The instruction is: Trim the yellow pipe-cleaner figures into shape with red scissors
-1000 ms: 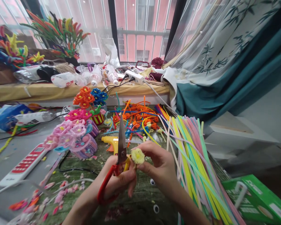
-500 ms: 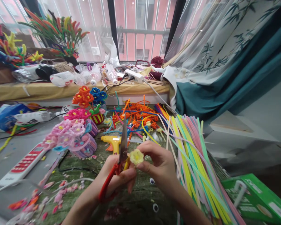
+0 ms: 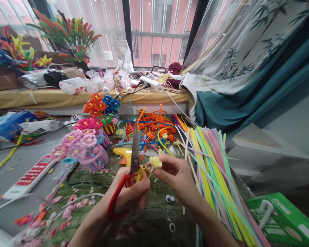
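1. A barred window [image 3: 161, 37] is filling the background, and a green, scrap-strewn tabletop [image 3: 92, 206] is spreading out beneath the hands.
2. The left hand [image 3: 134, 192] is closing around a pair of scissors [image 3: 135, 162]; the blades are lying together, pointing up and away from the person, and the red handle is hanging toward the wrist. A small yellow piece [image 3: 139, 175] is showing by its fingers, too small to identify.
3. The right hand [image 3: 176, 173] is pinching a pale yellow flower [image 3: 156, 162] between thumb and fingers.
4. The flower is sitting just right of the scissors' pivot, at the right hand's fingertips, with that hand nearer; the scissors' long axis is running upright beside it, apart from the petals.
5. Beyond the left hand, a yellow glue gun [image 3: 123, 152] is lying; fuzzy stems [image 3: 211, 164] are fanning out to the right.
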The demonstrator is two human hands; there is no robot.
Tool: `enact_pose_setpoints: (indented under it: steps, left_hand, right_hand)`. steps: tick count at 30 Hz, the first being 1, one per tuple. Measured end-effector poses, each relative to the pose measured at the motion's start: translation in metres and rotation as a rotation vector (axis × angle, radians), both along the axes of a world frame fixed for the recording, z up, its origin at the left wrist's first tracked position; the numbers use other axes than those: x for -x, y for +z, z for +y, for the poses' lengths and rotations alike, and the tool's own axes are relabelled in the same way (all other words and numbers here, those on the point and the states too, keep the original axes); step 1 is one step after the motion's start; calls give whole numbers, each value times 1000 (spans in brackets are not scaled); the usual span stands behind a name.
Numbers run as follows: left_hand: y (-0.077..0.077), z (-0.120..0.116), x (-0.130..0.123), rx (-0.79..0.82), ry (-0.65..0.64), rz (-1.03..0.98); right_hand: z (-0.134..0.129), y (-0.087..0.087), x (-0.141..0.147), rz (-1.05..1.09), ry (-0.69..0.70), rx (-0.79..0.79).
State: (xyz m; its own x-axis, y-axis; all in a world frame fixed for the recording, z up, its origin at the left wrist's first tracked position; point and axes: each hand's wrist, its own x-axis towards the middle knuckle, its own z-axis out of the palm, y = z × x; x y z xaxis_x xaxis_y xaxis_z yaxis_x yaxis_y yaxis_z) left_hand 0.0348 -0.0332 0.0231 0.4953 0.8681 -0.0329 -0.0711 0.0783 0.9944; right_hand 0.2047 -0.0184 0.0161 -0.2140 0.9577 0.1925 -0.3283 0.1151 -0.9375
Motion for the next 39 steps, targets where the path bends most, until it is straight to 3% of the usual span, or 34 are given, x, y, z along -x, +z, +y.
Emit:
enact_pose_setpoints:
  steps: [5,13,17,22,26,31,36,39]
  left_hand:
    - [-2,2,4,39,-46,-47]
    - [-2,5,3,90,-57,-52]
    - [-3,4,2,103,-39,-12]
    - [-2,3,-2,62,72,31]
    - [-2,4,1,-46,172,136]
    - [-7,10,9,-194,151,283]
    - [2,11,8,-346,277,737]
    - [10,9,6,-488,270,857]
  right_hand:
    - [4,0,-6,-78,-18,51]
    - [6,-1,-6,31,41,48]
    - [4,0,-8,-41,-24,24]
    - [5,0,-10,-28,-164,5]
    - [7,1,-13,-16,-356,-41]
    - [10,3,-17,70,-502,-63]
    - [12,2,-19,67,-589,-67]
    - [14,1,-20,51,-621,-78]
